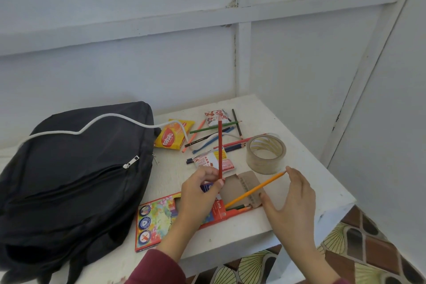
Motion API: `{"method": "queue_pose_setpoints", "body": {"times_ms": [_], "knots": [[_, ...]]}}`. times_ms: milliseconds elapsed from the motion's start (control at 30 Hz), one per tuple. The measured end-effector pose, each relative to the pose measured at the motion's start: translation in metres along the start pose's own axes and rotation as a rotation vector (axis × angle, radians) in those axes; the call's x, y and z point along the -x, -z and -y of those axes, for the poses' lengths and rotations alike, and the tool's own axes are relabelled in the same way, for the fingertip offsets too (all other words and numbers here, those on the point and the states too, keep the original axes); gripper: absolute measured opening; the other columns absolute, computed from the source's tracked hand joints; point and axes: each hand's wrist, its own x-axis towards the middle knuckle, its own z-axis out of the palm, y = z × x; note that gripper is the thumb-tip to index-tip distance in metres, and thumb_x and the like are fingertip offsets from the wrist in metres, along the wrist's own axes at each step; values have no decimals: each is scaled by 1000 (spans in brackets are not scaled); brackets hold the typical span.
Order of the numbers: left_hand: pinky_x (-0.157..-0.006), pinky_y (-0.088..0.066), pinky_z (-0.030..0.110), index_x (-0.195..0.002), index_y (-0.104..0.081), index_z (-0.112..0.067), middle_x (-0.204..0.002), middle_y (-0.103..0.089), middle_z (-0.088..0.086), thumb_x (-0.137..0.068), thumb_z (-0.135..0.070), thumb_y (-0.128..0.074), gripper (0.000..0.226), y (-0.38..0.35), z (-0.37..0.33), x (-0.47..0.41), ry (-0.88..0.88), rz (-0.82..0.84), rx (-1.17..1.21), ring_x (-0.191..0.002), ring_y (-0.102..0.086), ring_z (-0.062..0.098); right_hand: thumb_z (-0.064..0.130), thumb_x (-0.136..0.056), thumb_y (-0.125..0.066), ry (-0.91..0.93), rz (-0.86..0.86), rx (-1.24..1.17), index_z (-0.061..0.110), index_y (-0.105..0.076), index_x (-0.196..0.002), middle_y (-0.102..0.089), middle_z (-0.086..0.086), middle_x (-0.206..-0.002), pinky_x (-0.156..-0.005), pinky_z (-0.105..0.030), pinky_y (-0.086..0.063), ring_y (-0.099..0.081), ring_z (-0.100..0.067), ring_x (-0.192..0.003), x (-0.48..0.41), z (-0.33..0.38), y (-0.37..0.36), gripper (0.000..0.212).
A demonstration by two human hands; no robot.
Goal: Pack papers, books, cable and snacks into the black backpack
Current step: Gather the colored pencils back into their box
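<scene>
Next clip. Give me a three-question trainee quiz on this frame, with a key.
1. True or false: the white cable lies across the black backpack.
2. Which pencil does the left hand hold? A) green B) red C) blue
3. Fill in: a fingertip of the right hand touches the orange pencil, whose other end is in the ____.
Key: 1 true; 2 B, the red pencil; 3 pencil box.

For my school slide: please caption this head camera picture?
Left hand holds a red pencil; right hand touches an orange pencil poking from the pencil box beside the backpack.
</scene>
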Motion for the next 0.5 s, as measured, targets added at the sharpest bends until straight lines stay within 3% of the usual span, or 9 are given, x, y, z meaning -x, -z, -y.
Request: {"method": "queue_pose_setpoints", "body": {"times_ms": [133,267,367,500], "knots": [[-69,-45,6,-87,-61,-30,-84,-67,-13,-81,-15,-70,18,1,-2,2,8,20,-11,-81,-59,-7,36,-83,-62,102,-35,102,12,-65,-115,-51,-14,-132,-96,-46,-39,-39,-28,-118,4,-6,-6,40],[-80,-42,15,-88,-57,-45,-80,-65,-22,-80,-19,-71,31,1,-2,5,-21,20,-78,-88,-60,-1,33,-81,-55,221,-54,77,22,-75,-92,-56,-15,-126,-89,-47,-42,-42,-28,-111,10,-5,-8,26],[-80,-30,5,-95,-54,-49,-76,-63,-24,-81,-19,-70,37,0,-4,7,-99,49,-184,-92,-52,-6,39,-82,-48,271,-5,78,31,-76,-91,-56,-11,-128,-93,-40,-34,-43,-28,-114,14,-5,-7,30],[-78,-27,-3,-106,-68,-31,-91,-67,-16,-80,-21,-69,28,-1,-2,7,-226,103,-327,-91,-47,-12,40,-80,-46,301,40,95,36,-74,-93,-56,-10,-129,-93,-36,-28,-42,-27,-116,17,-4,-5,31]]}}
